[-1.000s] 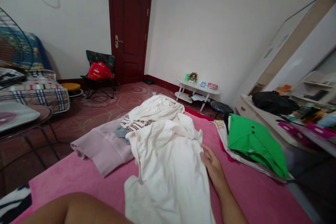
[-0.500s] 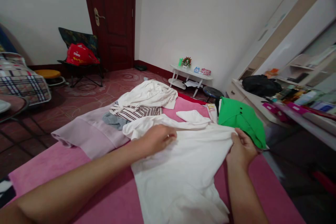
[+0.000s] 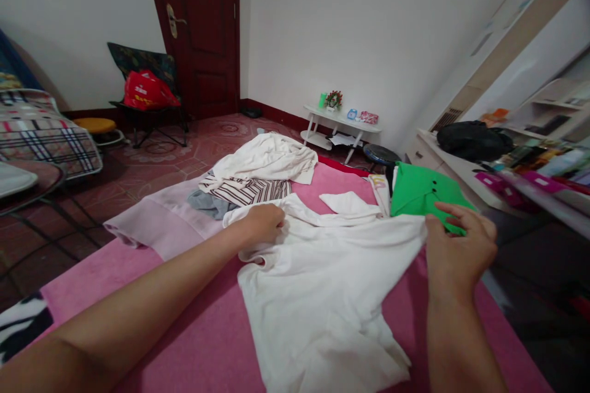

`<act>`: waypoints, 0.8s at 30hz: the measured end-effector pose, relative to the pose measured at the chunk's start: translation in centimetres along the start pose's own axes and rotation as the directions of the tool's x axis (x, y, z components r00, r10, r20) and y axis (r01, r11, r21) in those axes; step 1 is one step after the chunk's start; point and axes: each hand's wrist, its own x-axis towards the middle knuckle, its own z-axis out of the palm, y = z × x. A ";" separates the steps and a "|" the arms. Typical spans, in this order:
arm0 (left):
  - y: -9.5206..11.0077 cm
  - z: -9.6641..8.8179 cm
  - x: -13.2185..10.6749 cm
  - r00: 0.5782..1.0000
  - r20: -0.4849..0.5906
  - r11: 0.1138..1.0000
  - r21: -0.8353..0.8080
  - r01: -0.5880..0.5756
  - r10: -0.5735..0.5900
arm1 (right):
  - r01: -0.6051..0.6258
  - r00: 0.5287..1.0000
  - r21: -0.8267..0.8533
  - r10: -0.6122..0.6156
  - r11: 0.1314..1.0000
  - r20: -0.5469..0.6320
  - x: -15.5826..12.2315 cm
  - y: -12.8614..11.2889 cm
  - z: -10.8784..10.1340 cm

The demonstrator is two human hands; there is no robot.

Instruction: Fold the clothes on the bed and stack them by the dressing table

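Left fingers (image 3: 275, 216) pinching soft white cloth (image 3: 322, 276); right fingers (image 3: 461, 214) pinching its taut, pointed corner (image 3: 416, 228)

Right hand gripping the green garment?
No, the right hand pinches a corner of the white shirt, in front of the green garment.

Indoor light, soft & dim-ish; smooth white wall (image 3: 332, 24) reads grey, lower R corner v. dark. Crumpled white cloth top (image 3: 322, 282) brightest, w/ faint fold shadows. Wide-angle distortion: dark-red panelled door (image 3: 205, 31) & tall beige-white cabinet (image 3: 498, 61) lean outward twd edges. Fine detail slightly blurred.
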 end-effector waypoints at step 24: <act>6.8 2.6 -1.9 0.945 -0.309 0.470 -0.822 -0.323 0.109 | -0.380 0.867 0.812 0.476 0.443 0.146 1.7 -0.8 0.9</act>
